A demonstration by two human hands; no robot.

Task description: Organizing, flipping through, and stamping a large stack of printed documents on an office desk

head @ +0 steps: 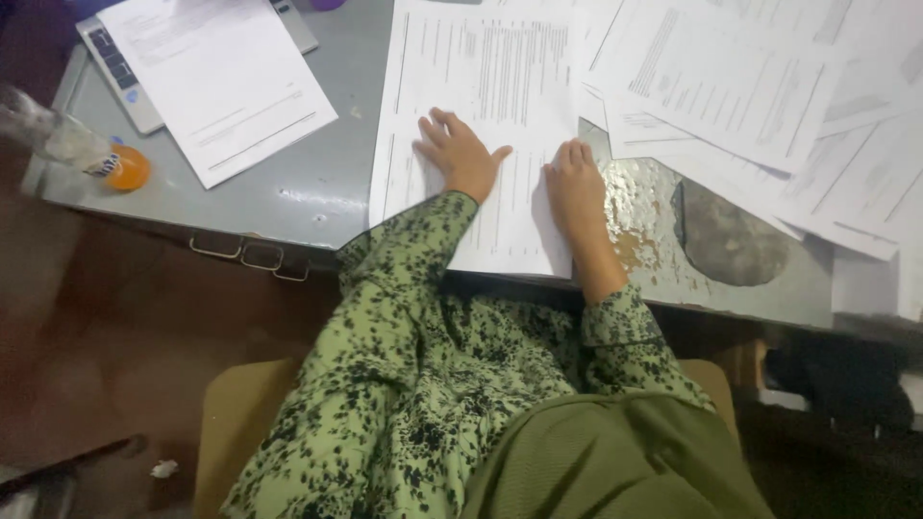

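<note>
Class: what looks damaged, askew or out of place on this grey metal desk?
The grey metal desk has a rusty, peeling patch beside the right hand. A clear plastic bottle with orange cap lies on its side at the left corner.

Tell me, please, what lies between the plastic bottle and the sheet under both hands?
In the head view, between the plastic bottle and the sheet under both hands lies a printed sheet over a laptop, then bare grey desk.

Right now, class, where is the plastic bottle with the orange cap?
In the head view, the plastic bottle lies on its side at the grey desk's far left edge, below the laptop and well left of both hands.
</note>
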